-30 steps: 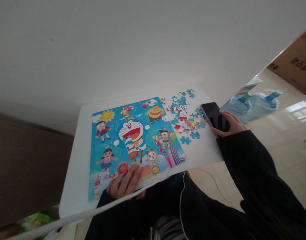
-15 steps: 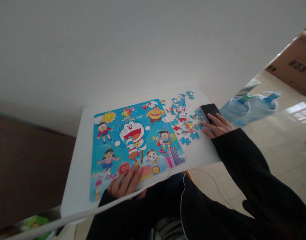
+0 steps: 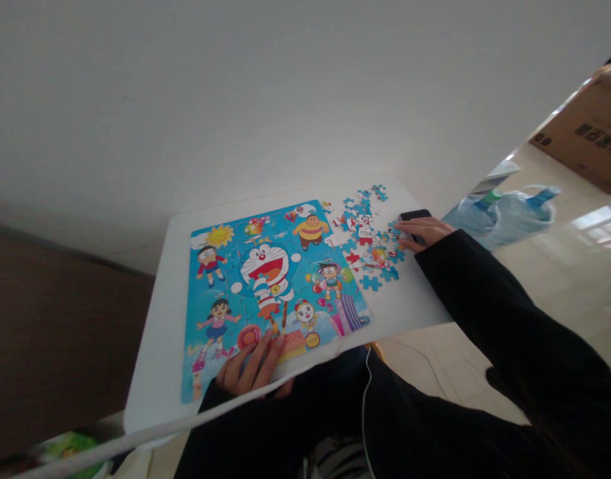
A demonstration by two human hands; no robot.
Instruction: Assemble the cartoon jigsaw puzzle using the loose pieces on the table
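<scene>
A cartoon jigsaw puzzle (image 3: 220, 266) lies on a white table, its blue picture mostly put together around a large blue-and-white cat figure. On its lower edge rests my left hand (image 3: 253, 362), fingers stretched flat over the board and holding nothing. Several loose jigsaw pieces (image 3: 370, 283) are scattered right of the board. At their right side is my right hand (image 3: 425, 233), palm down, with fingers extended and the thumb a little apart; no piece shows in it. Partly covered by this hand is a dark phone (image 3: 415, 215).
The white table (image 3: 156, 346) stands against a pale wall (image 3: 285, 100). A white cable (image 3: 176, 426) crosses in front of the near table edge. Large clear water bottles (image 3: 520, 216) and a cardboard box (image 3: 585, 133) are on the tiled floor to the right.
My right hand has shifted left and up across the phone, its fingertips now at the loose pieces' right side. My left hand stays on the puzzle's lower edge.
</scene>
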